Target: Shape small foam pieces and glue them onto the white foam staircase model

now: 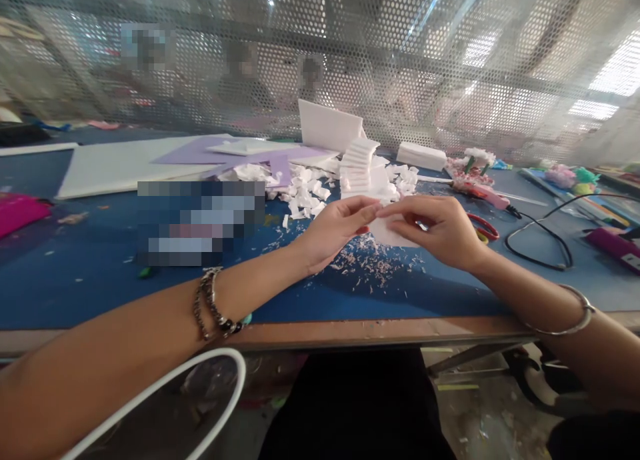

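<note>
My left hand (333, 233) and my right hand (440, 230) meet over the middle of the blue table. Both are closed, thumbs and fingertips pinched together at a thin white sheet piece (393, 232). Part of the piece shows below the right fingers; its upper edge is hidden by my fingertips. Right behind my hands stands a stack of folded or layered white strips (357, 163). Torn white scraps (306, 192) lie heaped beside it. Fine white shavings (373, 263) are scattered on the table under my hands.
White and purple sheets (185, 152) lie at the back left, with an upright white board (330, 127) near the mesh screen (350, 47). A pixelated phone-like object (200, 223) is left of my hands. At right are a pink tool (485, 195), a black cable (543, 263) and pompoms (560, 175).
</note>
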Demonstrator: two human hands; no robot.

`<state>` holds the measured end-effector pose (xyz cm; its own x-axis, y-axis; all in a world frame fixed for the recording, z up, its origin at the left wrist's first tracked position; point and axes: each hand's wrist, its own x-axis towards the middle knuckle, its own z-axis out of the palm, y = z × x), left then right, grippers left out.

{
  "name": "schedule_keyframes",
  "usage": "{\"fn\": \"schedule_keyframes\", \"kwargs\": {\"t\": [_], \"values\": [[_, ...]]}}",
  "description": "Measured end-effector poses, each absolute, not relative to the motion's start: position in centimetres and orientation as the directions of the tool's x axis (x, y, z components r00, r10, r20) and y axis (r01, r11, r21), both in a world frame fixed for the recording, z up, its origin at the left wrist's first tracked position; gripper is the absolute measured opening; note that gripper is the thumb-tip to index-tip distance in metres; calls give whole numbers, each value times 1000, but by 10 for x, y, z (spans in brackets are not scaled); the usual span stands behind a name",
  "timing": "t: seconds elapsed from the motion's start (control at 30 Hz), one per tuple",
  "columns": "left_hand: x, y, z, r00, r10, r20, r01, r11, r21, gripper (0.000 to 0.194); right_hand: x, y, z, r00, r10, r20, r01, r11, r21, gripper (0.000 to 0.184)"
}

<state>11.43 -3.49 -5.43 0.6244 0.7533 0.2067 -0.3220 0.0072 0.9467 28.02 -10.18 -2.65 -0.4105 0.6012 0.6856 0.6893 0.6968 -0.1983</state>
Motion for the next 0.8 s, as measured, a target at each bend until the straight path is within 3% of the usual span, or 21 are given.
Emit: {"fn": "schedule_keyframes", "kwargs": {"t": [0.2, 0.4, 0.53, 0.63, 0.8], "values": [[113, -36, -53, 640, 745, 190, -295, 9, 956, 17, 281, -105, -23, -440, 584, 682, 711, 690, -133, 24], [112, -35, -54, 674, 715, 185, -261, -4, 965, 16, 287, -103, -28, -567, 279, 775, 671, 703, 237, 22], [112, -35, -54, 703, 689, 176, -263, 22, 965, 14, 291, -106, -29, -627, 260, 735, 676, 649, 347, 25], [112, -36, -53, 719, 672, 179, -271, 34, 962, 14, 289, -107, -28, -617, 275, 737, 677, 662, 321, 21], [112, -39, -50, 696, 695, 178, -283, 38, 958, 17, 280, -105, -26, -481, 451, 752, 678, 735, -6, 17]]}}
